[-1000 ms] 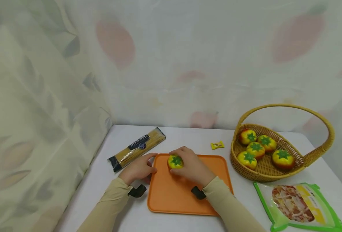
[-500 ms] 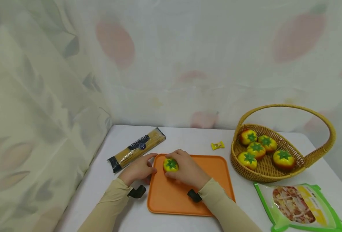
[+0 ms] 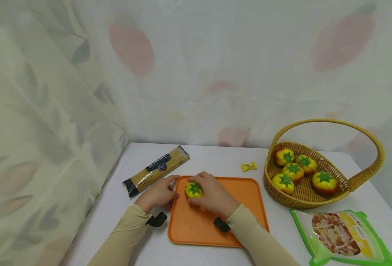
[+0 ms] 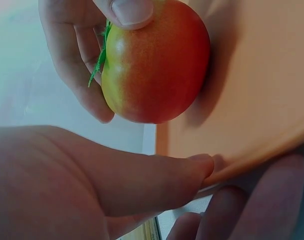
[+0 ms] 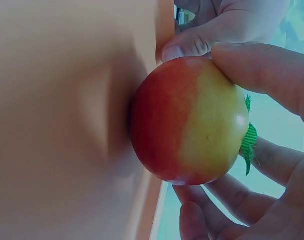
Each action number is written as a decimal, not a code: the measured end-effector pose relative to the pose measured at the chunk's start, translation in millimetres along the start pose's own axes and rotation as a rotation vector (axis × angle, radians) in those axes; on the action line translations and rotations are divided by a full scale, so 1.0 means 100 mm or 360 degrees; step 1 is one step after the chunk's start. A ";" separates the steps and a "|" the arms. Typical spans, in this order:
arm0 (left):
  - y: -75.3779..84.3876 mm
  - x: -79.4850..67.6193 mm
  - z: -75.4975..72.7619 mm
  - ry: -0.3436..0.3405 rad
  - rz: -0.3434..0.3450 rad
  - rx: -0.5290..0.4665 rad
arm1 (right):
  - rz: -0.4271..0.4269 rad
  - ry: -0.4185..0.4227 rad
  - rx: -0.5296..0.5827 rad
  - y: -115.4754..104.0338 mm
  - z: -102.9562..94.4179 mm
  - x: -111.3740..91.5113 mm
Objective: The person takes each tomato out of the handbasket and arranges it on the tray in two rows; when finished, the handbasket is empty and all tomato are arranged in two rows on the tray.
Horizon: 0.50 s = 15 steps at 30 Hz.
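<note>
My right hand (image 3: 212, 195) holds a red-and-yellow tomato (image 3: 194, 190) with a green leafy top, thumb on one side and fingers on the other. The tomato sits low over the left part of an orange tray (image 3: 222, 229); in the right wrist view the red underside of the tomato (image 5: 166, 120) is right at the tray surface (image 5: 52, 100). At the tray's left edge, my left hand (image 3: 160, 193) pinches the rim. The left wrist view shows its thumb (image 4: 176, 172) over the rim and its fingers (image 4: 271, 205) curled underneath.
Behind the left hand lies a pack of spaghetti (image 3: 156, 170). A small yellow wrapped candy (image 3: 249, 166) is beyond the tray. On the right stand a wicker basket (image 3: 292, 201) with several more tomatoes and, in front of it, a green-edged food bag (image 3: 345, 234). A patterned curtain (image 3: 189, 74) hangs behind.
The right hand has brought the tomato a short way left and slightly nearer across the tray, slowing in the last half second. The left hand has stayed at the tray's edge.
</note>
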State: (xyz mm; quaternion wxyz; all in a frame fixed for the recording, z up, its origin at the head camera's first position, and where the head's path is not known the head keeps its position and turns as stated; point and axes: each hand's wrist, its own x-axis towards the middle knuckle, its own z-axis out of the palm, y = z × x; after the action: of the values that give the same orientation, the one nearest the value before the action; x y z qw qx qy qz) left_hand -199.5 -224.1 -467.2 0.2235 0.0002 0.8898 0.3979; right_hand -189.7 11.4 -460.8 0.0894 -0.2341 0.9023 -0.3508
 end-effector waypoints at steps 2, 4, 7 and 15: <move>0.00 0.00 0.00 -0.0001 0.0001 0.0002 | 0.0002 0.0000 -0.0001 0.00 0.01 0.00; 0.01 -0.01 0.00 -0.0004 -0.0002 -0.0004 | 0.0009 -0.0001 0.0003 0.00 0.01 0.00; 0.01 -0.01 0.00 -0.0005 -0.0006 -0.0005 | 0.0014 -0.0004 0.0003 -0.01 0.00 -0.01; 0.02 -0.01 0.00 -0.0002 -0.0024 0.0012 | 0.0018 -0.0003 -0.0024 -0.04 -0.01 -0.02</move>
State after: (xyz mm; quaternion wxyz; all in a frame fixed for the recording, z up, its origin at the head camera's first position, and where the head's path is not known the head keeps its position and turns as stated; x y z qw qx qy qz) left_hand -199.0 -222.8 -465.2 0.2271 -0.0054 0.8911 0.3928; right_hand -187.1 10.4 -457.4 0.0904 -0.2300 0.9061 -0.3433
